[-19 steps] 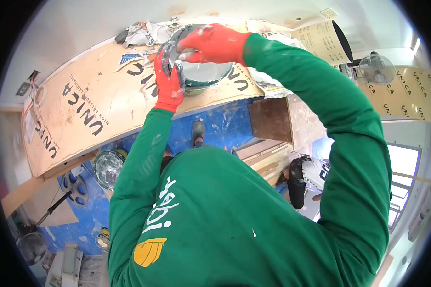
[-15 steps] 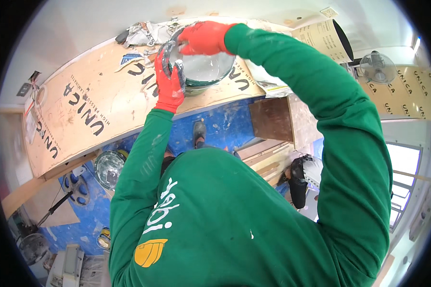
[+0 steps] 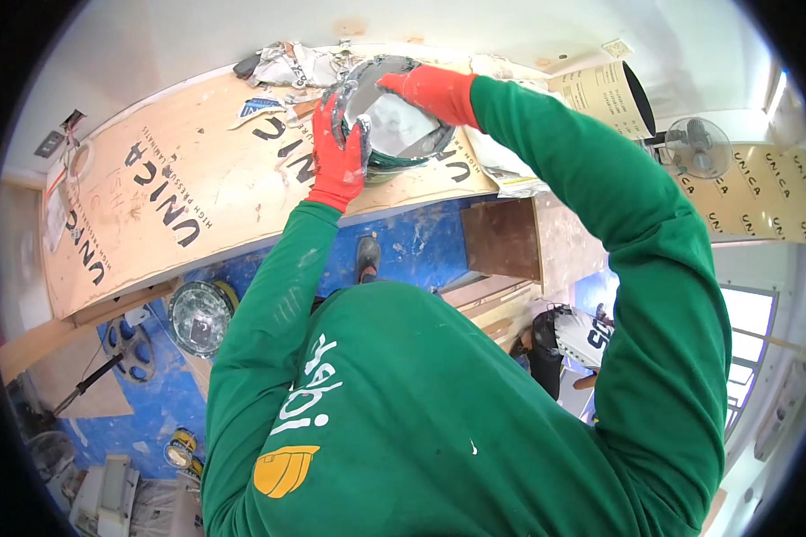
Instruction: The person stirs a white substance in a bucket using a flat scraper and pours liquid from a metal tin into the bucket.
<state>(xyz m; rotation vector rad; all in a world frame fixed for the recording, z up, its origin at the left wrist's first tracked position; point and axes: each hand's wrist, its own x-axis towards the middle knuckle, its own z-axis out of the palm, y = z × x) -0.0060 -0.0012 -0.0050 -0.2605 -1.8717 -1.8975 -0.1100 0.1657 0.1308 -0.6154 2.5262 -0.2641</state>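
On the printed board worktop, my left hand, in a red glove smeared grey at the fingers, grips the left side of a round bucket with pale grey material inside. My right hand, also in a red glove, is closed at the bucket's back right, its fingertips reaching over the opening; what they hold, if anything, is hidden. Crumpled paper lies behind the bucket, and white sheets lie to its right, partly under my right forearm.
A cardboard tube and fan are at the back right. Below the worktop are a wooden cabinet, another bucket and a can on blue-covered floor. Another person is low at the right.
My right hand has moved rightward, away from my left fingers, showing more of the bucket's inside. The bucket and left hand appear slightly farther right and lower as the view shifts.
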